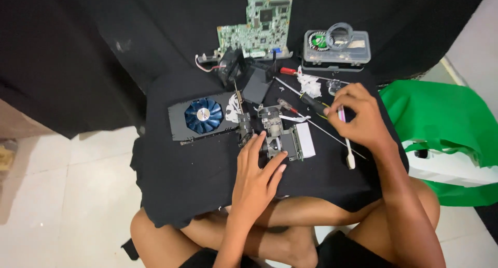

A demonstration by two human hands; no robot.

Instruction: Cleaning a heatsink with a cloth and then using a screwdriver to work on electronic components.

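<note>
The work surface is a small table draped in black cloth, set on a pale tiled floor with more black fabric hung behind. The left hand lies flat, fingers spread, pressing on a grey metal component assembly at centre. The right hand is closed in a pinch around a white cotton swab, held near-vertical just right of the assembly. A graphics card with a blue fan lies left of the assembly. At the far edge stand a green circuit board and a clear plastic parts box. A green bag sits at right.
</note>
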